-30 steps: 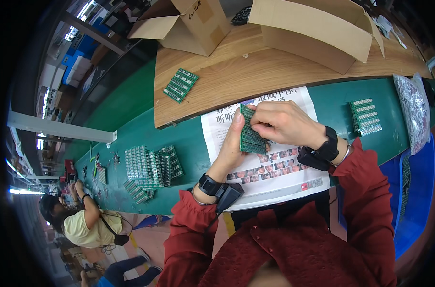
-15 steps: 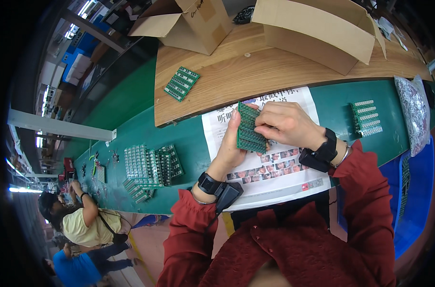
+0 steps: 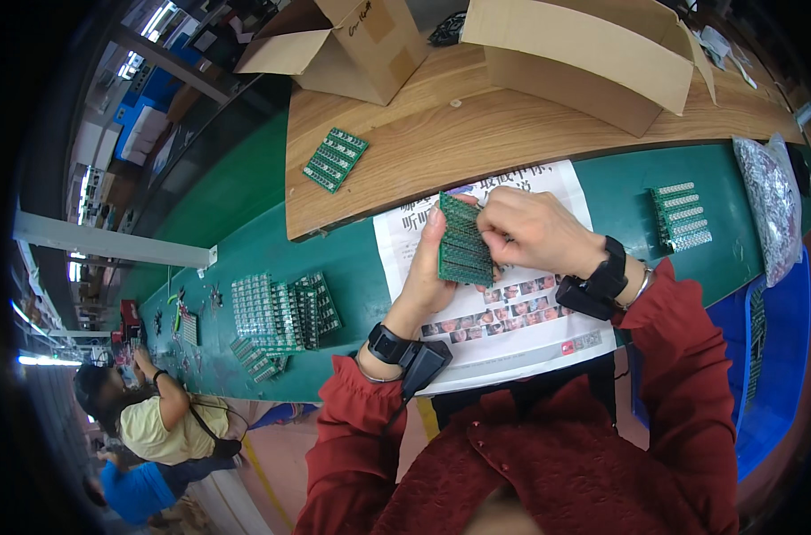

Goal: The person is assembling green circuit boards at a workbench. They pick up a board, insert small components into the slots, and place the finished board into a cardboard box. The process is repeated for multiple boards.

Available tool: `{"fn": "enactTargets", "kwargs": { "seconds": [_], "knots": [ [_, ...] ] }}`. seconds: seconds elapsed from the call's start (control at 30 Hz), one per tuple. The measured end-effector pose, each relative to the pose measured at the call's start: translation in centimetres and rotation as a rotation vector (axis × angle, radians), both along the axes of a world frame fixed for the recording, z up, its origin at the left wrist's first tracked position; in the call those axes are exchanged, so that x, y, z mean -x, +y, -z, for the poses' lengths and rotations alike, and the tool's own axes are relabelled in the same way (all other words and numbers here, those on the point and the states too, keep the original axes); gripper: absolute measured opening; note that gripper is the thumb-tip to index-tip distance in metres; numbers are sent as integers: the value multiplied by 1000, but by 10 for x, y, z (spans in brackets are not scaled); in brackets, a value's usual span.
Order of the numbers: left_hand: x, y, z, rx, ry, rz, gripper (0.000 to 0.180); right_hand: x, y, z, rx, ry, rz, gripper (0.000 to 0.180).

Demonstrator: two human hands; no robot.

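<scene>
Head view: right hand [image 3: 532, 230] overlaps circuit board [image 3: 464, 242] (newspaper [image 3: 530, 364] beneath, boxes [image 3: 570, 73] beyond).

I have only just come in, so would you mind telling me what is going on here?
The person's left hand holds a green circuit board tilted up above a newspaper, while the right hand is at the board's right edge. The newspaper lies on a green table, with a pile of boards to the left and a smaller group of boards to the right. Farther left, a co-worker in a yellow top is at the same table.
</scene>
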State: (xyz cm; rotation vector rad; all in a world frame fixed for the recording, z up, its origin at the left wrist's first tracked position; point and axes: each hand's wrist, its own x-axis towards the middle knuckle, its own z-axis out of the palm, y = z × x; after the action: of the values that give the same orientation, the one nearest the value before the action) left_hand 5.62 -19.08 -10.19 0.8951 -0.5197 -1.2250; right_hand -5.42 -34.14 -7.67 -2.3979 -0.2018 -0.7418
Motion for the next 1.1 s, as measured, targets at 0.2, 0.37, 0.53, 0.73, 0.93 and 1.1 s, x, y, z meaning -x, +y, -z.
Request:
{"fn": "enactTargets", "kwargs": {
  "seconds": [0.2,0.37,0.53,0.73,0.93,1.1],
  "knots": [
    [-1,-1,6,10,30,-36,66,3,-7,6,21,-12,-60,14],
    [0,-1,5,5,-1,-6,64,2,-4,8,39,0,-39,13],
    [1,0,1,7,-4,-7,63,3,-2,3,3,122,-35,12],
    [1,-2,3,20,-13,-13,63,6,-7,8,-2,40,-17,12],
    [1,0,1,6,-22,-17,63,5,-4,7,25,75,-31,12],
    [0,-1,1,10,-7,-4,63,11,-9,7,-3,89,15,12]
  ]
}}
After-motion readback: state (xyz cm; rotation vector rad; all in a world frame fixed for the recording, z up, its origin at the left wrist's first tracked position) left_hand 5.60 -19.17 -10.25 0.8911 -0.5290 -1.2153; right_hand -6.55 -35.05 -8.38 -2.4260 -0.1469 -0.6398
